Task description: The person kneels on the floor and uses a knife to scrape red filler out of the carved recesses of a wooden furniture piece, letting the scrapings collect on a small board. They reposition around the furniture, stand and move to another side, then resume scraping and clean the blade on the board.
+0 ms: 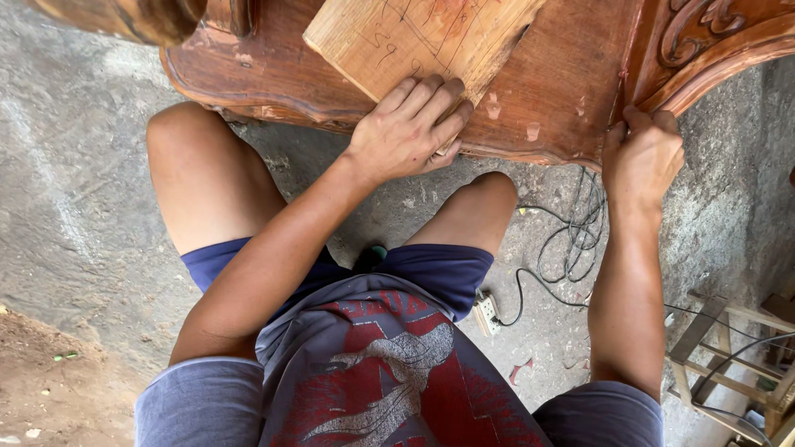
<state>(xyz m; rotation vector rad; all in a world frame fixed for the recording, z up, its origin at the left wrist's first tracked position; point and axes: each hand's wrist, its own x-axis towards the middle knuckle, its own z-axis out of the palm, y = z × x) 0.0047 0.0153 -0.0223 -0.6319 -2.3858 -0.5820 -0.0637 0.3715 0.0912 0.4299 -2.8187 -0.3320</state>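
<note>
Below us we see a grey concrete floor (74, 190), a tangle of black cable (571, 240) running to a white power strip (486, 314), and a wooden frame (729, 356) at the right.

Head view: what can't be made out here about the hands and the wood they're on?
- Left hand: palm and fingertips' undersides hidden against the pale board; its grip cannot be judged.
- Pale board: far end cut off by the top edge.
- Right hand: fingertips hidden at the carved panel edge.
- Carved panel: full shape cut off by the top and right edges.
- Power strip: too small for detail.
</note>
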